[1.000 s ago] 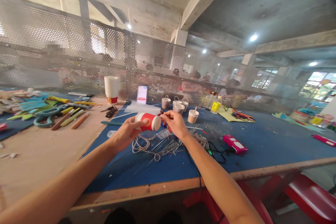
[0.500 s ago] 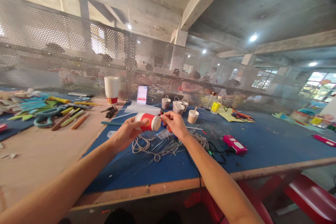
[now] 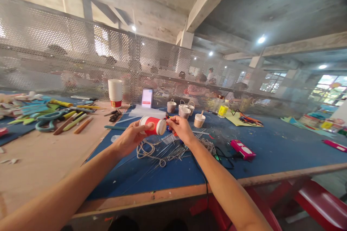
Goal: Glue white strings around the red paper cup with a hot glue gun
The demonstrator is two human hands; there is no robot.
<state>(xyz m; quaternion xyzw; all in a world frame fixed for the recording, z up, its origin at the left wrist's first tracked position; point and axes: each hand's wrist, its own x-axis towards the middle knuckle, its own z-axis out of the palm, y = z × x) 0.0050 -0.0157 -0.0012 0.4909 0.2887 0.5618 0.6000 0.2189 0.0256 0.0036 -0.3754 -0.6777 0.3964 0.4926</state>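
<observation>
My left hand (image 3: 132,135) is wrapped round a red and white paper cup (image 3: 157,126), tipped on its side with its base towards the right. At that base, my right hand (image 3: 180,128) pinches with thumb and forefinger; whatever lies between the fingertips is too small to make out. Below both hands, a coil of pale cord (image 3: 146,149) and a heap of thin wires (image 3: 173,151) lie on the blue mat (image 3: 130,180). Several small grey cups (image 3: 171,106) with loop handles stand beyond, beside a cup with a stick (image 3: 199,120).
A stack of paper cups (image 3: 115,94) and a phone (image 3: 147,98) stand near the perforated screen (image 3: 162,65). Scissors (image 3: 46,121) and craft knives lie left. To the right are a magenta box (image 3: 242,149) with a black cable and a yellow-labelled bottle (image 3: 223,109).
Almost nothing differs. Both hands and the paper cup keep the same place, with the right fingertips still at the cup's base.
</observation>
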